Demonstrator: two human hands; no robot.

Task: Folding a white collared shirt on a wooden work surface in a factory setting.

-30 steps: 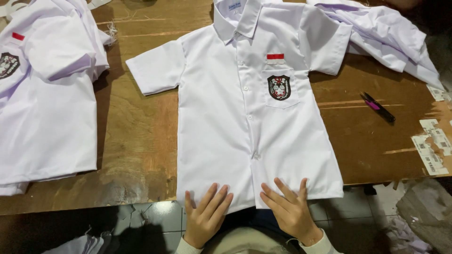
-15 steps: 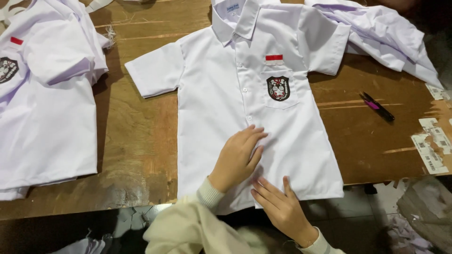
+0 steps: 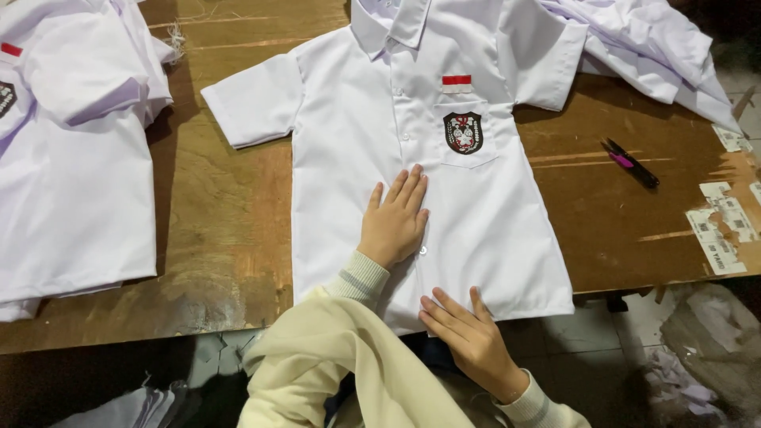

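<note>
A white short-sleeved shirt [image 3: 428, 166] lies flat, front up, in the middle of the wooden surface [image 3: 230, 230], collar at the far edge and hem hanging slightly over the near edge. The left hand [image 3: 394, 222] rests palm down on the button line at the shirt's middle, fingers straight and close together, gripping nothing. The right hand [image 3: 468, 337] lies flat on the hem near the right corner, fingers slightly spread, also empty. A badge [image 3: 463, 131] sits on the chest pocket. More shirts [image 3: 71, 158] are stacked at left, a white heap [image 3: 658, 47] lies far right, and a pen [image 3: 630, 162] lies right of the shirt.
</note>
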